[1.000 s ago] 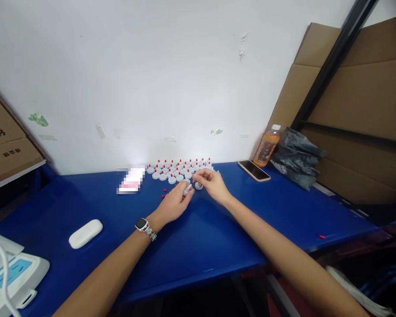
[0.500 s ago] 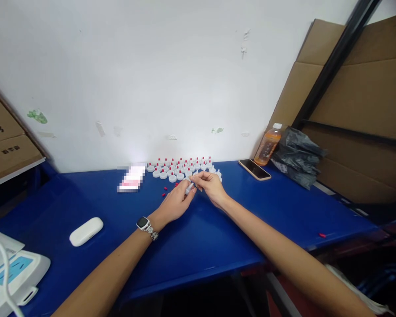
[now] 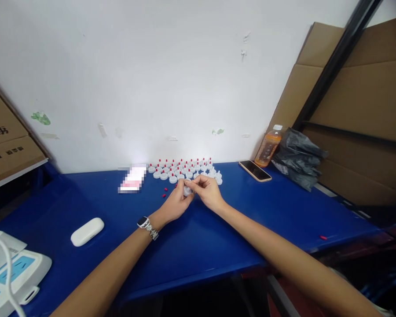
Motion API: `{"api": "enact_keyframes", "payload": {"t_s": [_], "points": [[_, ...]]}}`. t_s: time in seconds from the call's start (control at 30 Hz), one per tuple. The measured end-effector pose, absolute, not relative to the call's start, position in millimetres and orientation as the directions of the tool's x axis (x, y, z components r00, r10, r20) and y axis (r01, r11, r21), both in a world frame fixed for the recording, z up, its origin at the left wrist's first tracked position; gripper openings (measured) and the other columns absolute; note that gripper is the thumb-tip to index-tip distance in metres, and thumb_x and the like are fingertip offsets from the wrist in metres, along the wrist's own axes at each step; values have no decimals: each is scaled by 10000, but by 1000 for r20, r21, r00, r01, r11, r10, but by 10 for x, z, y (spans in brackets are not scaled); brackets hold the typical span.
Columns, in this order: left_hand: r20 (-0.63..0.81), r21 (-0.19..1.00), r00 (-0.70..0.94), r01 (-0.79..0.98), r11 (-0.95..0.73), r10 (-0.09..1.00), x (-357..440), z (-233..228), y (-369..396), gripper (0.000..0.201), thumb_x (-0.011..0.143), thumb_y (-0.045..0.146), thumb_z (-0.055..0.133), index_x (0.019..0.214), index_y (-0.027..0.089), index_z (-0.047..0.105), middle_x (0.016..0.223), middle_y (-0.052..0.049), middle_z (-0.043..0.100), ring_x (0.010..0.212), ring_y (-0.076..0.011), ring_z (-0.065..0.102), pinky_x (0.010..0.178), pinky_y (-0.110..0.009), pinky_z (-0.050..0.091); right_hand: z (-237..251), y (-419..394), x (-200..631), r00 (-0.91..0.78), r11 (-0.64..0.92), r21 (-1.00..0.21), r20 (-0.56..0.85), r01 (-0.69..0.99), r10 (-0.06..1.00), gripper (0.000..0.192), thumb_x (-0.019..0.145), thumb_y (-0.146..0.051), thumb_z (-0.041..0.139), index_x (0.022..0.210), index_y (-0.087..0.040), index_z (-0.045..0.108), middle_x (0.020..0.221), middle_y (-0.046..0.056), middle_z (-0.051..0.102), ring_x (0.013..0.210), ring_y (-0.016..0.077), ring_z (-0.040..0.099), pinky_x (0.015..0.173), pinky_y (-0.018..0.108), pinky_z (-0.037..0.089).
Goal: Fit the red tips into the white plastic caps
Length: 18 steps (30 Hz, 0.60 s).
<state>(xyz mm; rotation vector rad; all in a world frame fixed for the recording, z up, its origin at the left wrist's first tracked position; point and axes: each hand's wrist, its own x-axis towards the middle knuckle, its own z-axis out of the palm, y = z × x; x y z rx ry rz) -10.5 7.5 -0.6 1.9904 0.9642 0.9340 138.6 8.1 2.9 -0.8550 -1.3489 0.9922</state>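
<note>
Left hand [image 3: 174, 204] and right hand [image 3: 208, 192] meet over the middle of the blue worktop [image 3: 198, 246], fingertips pinched together on one small white cap [image 3: 187, 190]. Both hands grasp it: left from below and the near side, right from above and the far side. The cap is lifted just clear of the worktop surface, or barely so; too small to tell whether it touches. A silver-banded watch [image 3: 143, 223] sits on the left wrist.

Just beyond the hands, toward the wall, a cluster of white caps with red tips [image 3: 185, 168] stands in rough rows. At the right end of the cluster a few white caps without red [image 3: 218, 178] sit beside the right hand. A few loose red pieces [image 3: 165, 190] lie on the worktop just left of the hands.

Farther left, a blurred white and pink patch [image 3: 132, 180] lies near the cluster. A white oval case [image 3: 87, 231] lies well apart on the left, and a white power strip [image 3: 13, 277] with a cable sits at the near left corner.

To the right, a phone [image 3: 255, 170] lies face up, with an orange drink bottle [image 3: 266, 147] and a crumpled dark plastic bag [image 3: 298, 158] behind it against cardboard sheets [image 3: 359, 97]. One stray red piece [image 3: 323, 237] lies near the right front edge. A cardboard box [image 3: 6, 145] stands at the far left.
</note>
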Motion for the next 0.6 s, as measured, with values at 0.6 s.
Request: {"api": "enact_keyframes", "payload": {"t_s": [0.6], "points": [[151,986,483,-134,-98,863,-81,108,58,419,618,155,528,1013,214,403,746,58,445,554,-70,391,521,-210,330,55,-14,1361,-97,442,-897,438,23,894,261,775,-425,743,707,-183,676,682,11,653,625,136,563,627,276,459]]}}
